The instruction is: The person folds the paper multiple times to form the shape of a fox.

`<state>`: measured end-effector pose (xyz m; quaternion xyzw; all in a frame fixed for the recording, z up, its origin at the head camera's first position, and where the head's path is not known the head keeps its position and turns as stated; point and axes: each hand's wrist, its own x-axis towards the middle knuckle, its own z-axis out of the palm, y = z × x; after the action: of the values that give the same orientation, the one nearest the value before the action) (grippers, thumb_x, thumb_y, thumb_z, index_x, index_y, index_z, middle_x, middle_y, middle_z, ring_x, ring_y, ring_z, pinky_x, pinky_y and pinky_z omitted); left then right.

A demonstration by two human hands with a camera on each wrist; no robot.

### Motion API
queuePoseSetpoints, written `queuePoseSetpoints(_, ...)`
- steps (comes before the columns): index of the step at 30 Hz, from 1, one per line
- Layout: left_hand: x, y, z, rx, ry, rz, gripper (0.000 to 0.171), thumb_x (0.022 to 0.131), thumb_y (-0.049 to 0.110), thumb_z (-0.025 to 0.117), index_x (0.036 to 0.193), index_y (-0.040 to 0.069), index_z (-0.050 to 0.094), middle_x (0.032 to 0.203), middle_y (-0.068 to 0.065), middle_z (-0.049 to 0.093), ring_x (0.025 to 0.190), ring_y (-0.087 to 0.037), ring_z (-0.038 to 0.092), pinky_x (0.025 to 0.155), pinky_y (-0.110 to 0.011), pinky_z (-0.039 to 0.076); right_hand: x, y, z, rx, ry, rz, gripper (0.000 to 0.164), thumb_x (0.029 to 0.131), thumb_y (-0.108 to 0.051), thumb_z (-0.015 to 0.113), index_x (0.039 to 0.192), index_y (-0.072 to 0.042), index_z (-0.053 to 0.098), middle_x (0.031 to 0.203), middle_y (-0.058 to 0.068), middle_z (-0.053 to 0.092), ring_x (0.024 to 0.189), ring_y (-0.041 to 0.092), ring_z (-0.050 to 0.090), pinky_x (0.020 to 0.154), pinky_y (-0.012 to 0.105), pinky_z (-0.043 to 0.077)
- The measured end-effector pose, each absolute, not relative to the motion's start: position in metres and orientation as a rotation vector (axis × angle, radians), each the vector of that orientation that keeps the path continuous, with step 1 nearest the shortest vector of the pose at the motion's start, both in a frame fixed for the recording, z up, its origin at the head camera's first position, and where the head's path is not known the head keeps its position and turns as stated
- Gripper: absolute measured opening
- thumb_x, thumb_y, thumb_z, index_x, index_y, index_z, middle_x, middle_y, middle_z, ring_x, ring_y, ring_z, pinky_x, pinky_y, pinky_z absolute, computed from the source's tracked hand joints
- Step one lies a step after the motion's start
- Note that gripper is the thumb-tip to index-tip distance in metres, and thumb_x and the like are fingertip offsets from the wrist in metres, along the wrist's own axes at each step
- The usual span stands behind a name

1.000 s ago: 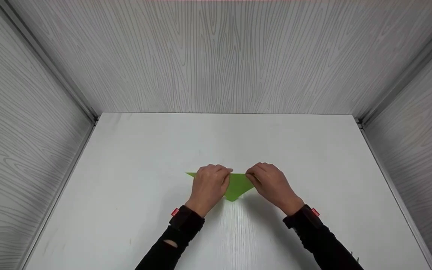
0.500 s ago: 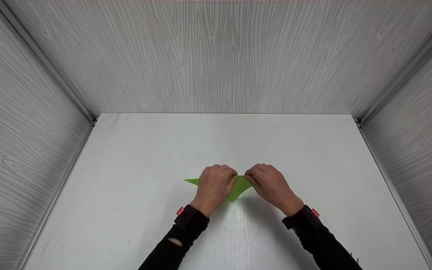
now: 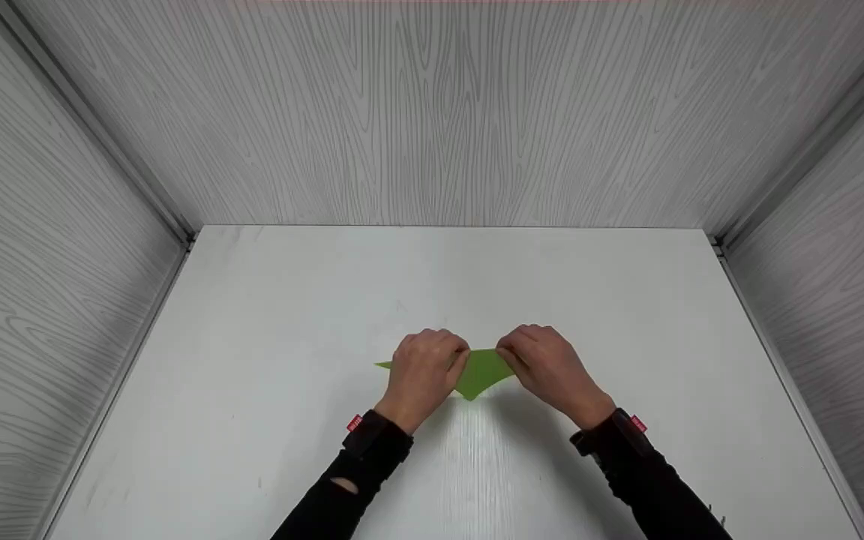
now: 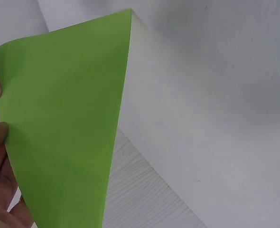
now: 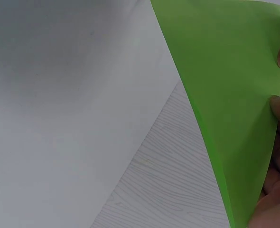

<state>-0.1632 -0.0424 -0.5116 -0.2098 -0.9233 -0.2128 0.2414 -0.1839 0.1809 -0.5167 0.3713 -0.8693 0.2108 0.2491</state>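
Note:
A green sheet of paper [image 3: 483, 371], its outline roughly triangular, is held up by both hands above the white table. My left hand [image 3: 424, 371] pinches its upper edge left of the middle, and one pointed corner sticks out past that hand. My right hand [image 3: 548, 367] pinches the same edge a short way to the right. In the left wrist view the paper [image 4: 64, 109] hangs in front of the fingers. The right wrist view shows the paper [image 5: 230, 90] with a brighter green strip along one side. Behind the hands, parts of the paper are hidden.
The white tabletop [image 3: 289, 300] has a pale wood-grain panel [image 3: 432, 112] behind it and similar panels at the left [image 3: 49, 262] and right [image 3: 837, 285]. A small dark thing [image 3: 717, 517] shows beside the right sleeve, too little to identify.
The hands moved closer together half a second ago and are now slightly farther apart again. The paper's left tip has dipped a little since the first frame. Both hands still hold the paper.

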Motion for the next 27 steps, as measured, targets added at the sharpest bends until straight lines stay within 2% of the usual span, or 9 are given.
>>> queuePoseSetpoints(4,-0.164,-0.044,-0.512,-0.581,-2.53,-0.58,0.007,0.095,0.021,0.079,0.089,0.018,0.08,0.082,0.004,0.077,0.076,-0.016,0.071,0.07,-0.035,0.059,-0.183,0.182,-0.516,1.022,-2.372,0.564,0.01,0.093,-0.009,0.08,0.095,-0.013,0.071,0.087,-0.001,0.073,0.078,0.015,0.068,0.07,0.033,0.056)
queuePoseSetpoints(10,-0.164,-0.05,-0.513,-0.547,-2.533,-0.591,0.006,0.094,0.02,0.08,0.089,0.017,0.08,0.084,0.004,0.079,0.076,-0.015,0.072,0.07,-0.034,0.059,-0.186,0.19,-0.518,0.984,-2.42,0.604,0.004,0.099,-0.012,0.074,0.096,-0.011,0.071,0.089,0.002,0.075,0.081,0.017,0.069,0.072,0.036,0.057)
queuePoseSetpoints(21,-0.164,-0.054,-0.51,-0.531,-2.542,-0.615,0.006,0.094,0.019,0.081,0.089,0.016,0.081,0.084,0.003,0.079,0.077,-0.016,0.072,0.07,-0.034,0.059,-0.187,0.198,-0.521,0.953,-2.449,0.654,0.009,0.103,-0.018,0.07,0.098,-0.011,0.072,0.089,0.001,0.074,0.082,0.018,0.068,0.074,0.037,0.057)
queuePoseSetpoints(27,-0.166,-0.056,-0.508,-0.533,-2.541,-0.615,0.005,0.093,0.019,0.081,0.09,0.015,0.082,0.085,0.003,0.08,0.079,-0.017,0.074,0.072,-0.035,0.06,-0.186,0.198,-0.52,0.956,-2.463,0.663,0.008,0.104,-0.018,0.068,0.098,-0.013,0.071,0.09,0.0,0.073,0.082,0.016,0.067,0.072,0.034,0.055)
